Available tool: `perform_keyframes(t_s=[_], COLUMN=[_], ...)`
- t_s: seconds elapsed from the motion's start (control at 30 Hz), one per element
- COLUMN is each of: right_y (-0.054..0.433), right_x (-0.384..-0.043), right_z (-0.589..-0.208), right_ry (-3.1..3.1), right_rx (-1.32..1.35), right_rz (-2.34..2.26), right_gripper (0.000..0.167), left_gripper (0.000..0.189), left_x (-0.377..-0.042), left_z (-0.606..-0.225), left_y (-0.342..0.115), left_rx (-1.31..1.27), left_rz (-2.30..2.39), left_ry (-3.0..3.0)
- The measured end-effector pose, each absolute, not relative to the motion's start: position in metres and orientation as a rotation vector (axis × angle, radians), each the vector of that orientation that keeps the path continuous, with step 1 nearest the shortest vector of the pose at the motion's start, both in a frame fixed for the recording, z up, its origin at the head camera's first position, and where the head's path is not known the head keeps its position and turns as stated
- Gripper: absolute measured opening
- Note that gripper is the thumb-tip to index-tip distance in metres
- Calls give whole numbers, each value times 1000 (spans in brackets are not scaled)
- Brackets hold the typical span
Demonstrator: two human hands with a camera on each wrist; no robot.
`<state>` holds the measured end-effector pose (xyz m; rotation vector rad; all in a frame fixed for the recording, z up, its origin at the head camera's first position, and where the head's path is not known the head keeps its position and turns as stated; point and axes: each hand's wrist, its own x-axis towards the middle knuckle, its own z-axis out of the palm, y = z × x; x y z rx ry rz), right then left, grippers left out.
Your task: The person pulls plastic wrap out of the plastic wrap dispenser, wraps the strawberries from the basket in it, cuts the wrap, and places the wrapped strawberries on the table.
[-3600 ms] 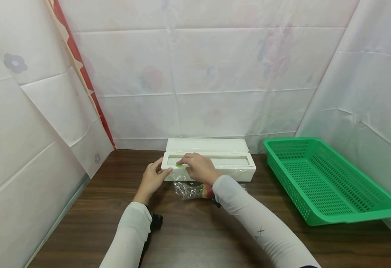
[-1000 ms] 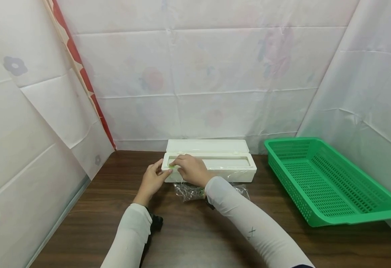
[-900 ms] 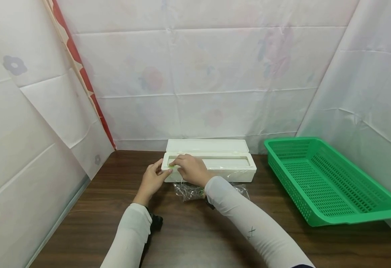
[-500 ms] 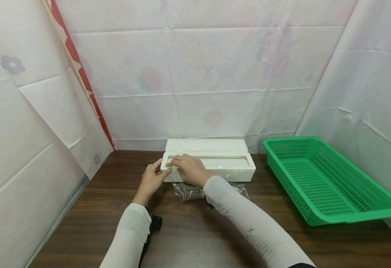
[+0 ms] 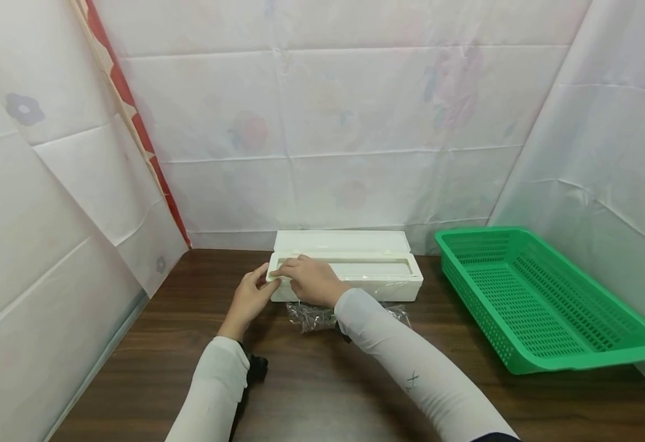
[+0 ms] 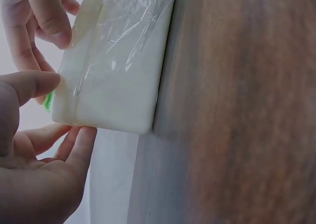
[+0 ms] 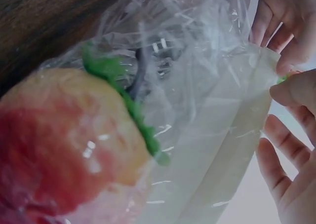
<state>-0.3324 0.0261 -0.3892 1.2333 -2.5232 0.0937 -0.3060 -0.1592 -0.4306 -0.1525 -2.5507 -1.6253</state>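
A white box [image 5: 355,290] lies on the surface [image 5: 311,380], long axis running nine to three o'clock, open lid [image 5: 341,240] toward twelve. The left hand [image 5: 249,301] grips its nine-o'clock end; the right hand [image 5: 314,282] touches a green tab [image 6: 48,102] there — whether pinching, I can't tell. A green basket [image 5: 593,357] sits toward three.

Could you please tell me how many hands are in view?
2: the left hand grips the left end of the white box; the right hand is over its front edge. No others show.
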Motion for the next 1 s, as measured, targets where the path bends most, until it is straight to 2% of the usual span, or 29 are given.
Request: perform_keyframes(t_s=[0.3,0.57,0.7,0.83,1.0], right_y=[43,67,80,94,111], right_x=[-328,-325,-321,-316,-308], right_z=[-376,-370,-367,-363,-359], right_ry=[-2661,-2548,-2475,-2428,-2411], right_rx=[1251,1262,1255,1257,1229], right_rz=[491,760,809,822,842], right_gripper=[40,31,29,26,24], left_gripper=[63,61,51,36,25], left_x=[-307,-303,-300,-296,-289], left_z=[-431,-426,-420,-409,-397], left_y=[-156,-158,-159,-155,-144], left_rx=[-162,-132,-153,-264,-614], left_rz=[-1625,-1594,-1509,-1380,-1226], left_ry=[-2558,-2569,-2466,-2308,-2268])
